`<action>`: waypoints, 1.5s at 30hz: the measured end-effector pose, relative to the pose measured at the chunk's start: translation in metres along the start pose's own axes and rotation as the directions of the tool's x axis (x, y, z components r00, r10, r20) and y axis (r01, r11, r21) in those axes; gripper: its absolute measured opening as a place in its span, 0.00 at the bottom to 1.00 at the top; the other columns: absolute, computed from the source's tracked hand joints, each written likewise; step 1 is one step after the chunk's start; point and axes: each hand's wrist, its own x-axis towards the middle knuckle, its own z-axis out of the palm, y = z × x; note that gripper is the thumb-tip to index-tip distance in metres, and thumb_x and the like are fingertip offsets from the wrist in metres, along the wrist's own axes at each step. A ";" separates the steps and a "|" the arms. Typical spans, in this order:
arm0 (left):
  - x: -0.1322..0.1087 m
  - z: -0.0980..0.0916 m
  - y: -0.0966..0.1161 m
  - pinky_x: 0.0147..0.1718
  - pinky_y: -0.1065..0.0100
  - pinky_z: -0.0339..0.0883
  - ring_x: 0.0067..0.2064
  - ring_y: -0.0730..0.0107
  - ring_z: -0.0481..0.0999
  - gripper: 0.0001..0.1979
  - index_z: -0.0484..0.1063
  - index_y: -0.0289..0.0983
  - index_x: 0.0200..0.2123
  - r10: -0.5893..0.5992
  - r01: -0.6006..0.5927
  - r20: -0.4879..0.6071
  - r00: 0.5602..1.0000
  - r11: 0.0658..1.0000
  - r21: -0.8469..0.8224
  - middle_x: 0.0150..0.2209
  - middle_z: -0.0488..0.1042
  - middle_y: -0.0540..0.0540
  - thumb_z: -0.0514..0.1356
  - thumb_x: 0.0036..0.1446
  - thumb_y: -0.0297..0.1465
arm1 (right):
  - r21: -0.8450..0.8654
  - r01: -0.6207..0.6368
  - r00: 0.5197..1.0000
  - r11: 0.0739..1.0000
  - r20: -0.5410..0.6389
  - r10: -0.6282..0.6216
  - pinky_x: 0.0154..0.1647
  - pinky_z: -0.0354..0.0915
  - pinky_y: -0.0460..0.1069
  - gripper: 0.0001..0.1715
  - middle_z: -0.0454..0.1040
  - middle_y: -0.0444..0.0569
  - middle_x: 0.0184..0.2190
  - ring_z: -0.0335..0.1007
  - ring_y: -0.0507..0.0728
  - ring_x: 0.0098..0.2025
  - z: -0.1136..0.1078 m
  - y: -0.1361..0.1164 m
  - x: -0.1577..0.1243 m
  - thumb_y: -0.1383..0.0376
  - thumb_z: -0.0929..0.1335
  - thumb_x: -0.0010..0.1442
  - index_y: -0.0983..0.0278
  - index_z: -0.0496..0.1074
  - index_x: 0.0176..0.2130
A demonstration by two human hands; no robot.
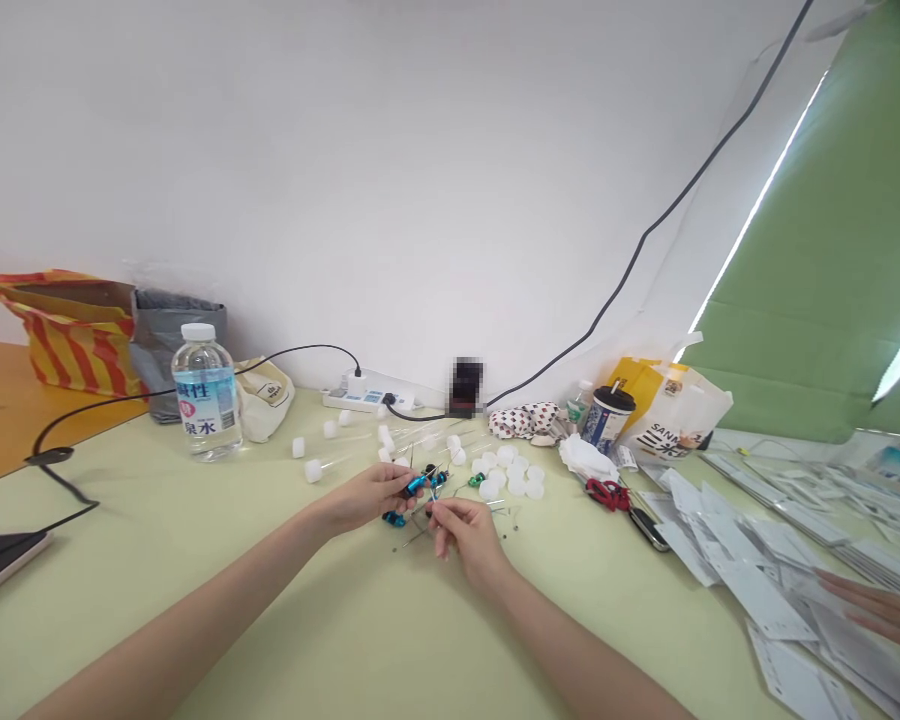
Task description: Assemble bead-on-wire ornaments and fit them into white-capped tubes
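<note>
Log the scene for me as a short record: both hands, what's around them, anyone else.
Left hand: holds a shiny blue piece
Right hand: beside it, grip too small to tell
Beyond hands: white round pieces
Left side: water bottle
Right side: lidded cup, white packets
Other person: one hand at the packets

Well left of the left grip (366,496), a large clear bottle (205,437) wore a label (207,398) with Chinese characters: "性" near the top, "泉水" (spring water) below, others too blurred to read. Well right of the right grip (471,540), a white-and-yellow bag (664,412) showed "SANM" over "三米", its remaining lettering unclear.
</note>
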 end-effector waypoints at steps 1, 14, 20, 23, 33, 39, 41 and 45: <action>0.000 0.001 0.000 0.33 0.69 0.61 0.29 0.75 0.66 0.20 0.69 0.33 0.32 0.003 -0.003 0.004 1.000 1.000 -0.020 0.29 0.68 0.47 0.55 0.52 0.46 | 0.005 -0.002 1.000 1.000 -0.007 0.002 0.12 0.53 0.43 0.23 0.69 0.44 0.19 0.61 0.47 0.13 0.000 0.000 0.000 0.51 0.72 0.42 0.69 0.74 0.29; -0.002 0.010 0.009 0.32 0.70 0.61 0.30 0.74 0.65 0.21 0.70 0.33 0.33 -0.002 -0.001 0.026 1.000 0.992 0.127 0.29 0.68 0.48 0.53 0.54 0.47 | 0.017 0.001 1.000 1.000 -0.017 -0.001 0.12 0.52 0.44 0.22 0.66 0.42 0.17 0.60 0.47 0.13 -0.002 -0.003 0.000 0.51 0.73 0.41 0.68 0.74 0.26; -0.001 0.012 0.007 0.30 0.72 0.59 0.28 0.74 0.65 0.22 0.70 0.35 0.32 0.020 -0.019 0.002 1.000 0.972 0.234 0.26 0.68 0.50 0.51 0.53 0.49 | 0.031 -0.003 1.000 0.999 -0.008 0.003 0.13 0.52 0.44 0.21 0.65 0.42 0.15 0.59 0.47 0.13 -0.002 -0.003 0.000 0.52 0.73 0.41 0.68 0.74 0.26; -0.001 0.011 0.006 0.29 0.72 0.59 0.28 0.74 0.65 0.23 0.70 0.35 0.31 0.027 -0.025 -0.002 1.000 0.962 0.271 0.26 0.68 0.50 0.50 0.53 0.49 | 0.034 -0.005 1.000 0.999 -0.012 0.006 0.13 0.52 0.44 0.22 0.65 0.42 0.15 0.59 0.47 0.12 -0.002 -0.001 0.001 0.52 0.73 0.41 0.69 0.74 0.26; -0.007 0.007 0.015 0.31 0.72 0.63 0.30 0.72 0.68 0.20 0.75 0.36 0.33 0.057 -0.063 0.029 0.998 0.938 0.341 0.29 0.71 0.49 0.54 0.52 0.46 | 0.005 -0.001 1.000 1.000 -0.022 0.001 0.12 0.50 0.43 0.21 0.66 0.43 0.16 0.57 0.46 0.12 -0.001 0.000 -0.002 0.52 0.73 0.41 0.68 0.74 0.25; -0.006 0.007 0.015 0.31 0.71 0.63 0.31 0.71 0.68 0.20 0.75 0.36 0.39 0.112 -0.122 0.050 0.992 0.907 0.403 0.32 0.72 0.46 0.53 0.53 0.44 | -0.065 -0.046 0.999 0.997 -0.004 0.046 0.13 0.44 0.43 0.21 0.65 0.43 0.19 0.51 0.44 0.12 -0.001 -0.005 -0.005 0.52 0.72 0.43 0.68 0.73 0.24; -0.007 0.007 0.014 0.30 0.72 0.63 0.30 0.71 0.68 0.21 0.75 0.35 0.38 0.096 -0.110 0.054 0.994 0.906 0.409 0.30 0.72 0.46 0.53 0.54 0.45 | -0.204 0.047 0.998 0.978 -0.034 -0.055 0.13 0.45 0.43 0.21 0.63 0.42 0.19 0.50 0.44 0.12 -0.002 -0.005 -0.007 0.51 0.70 0.46 0.68 0.72 0.26; -0.007 0.010 0.014 0.30 0.71 0.64 0.30 0.70 0.69 0.21 0.75 0.35 0.39 0.045 -0.060 0.048 0.998 0.922 0.383 0.29 0.73 0.46 0.54 0.53 0.45 | -0.462 0.233 0.954 0.855 -0.063 -0.294 0.18 0.47 0.43 0.18 0.61 0.42 0.21 0.51 0.45 0.18 -0.006 -0.003 -0.007 0.54 0.68 0.50 0.67 0.71 0.24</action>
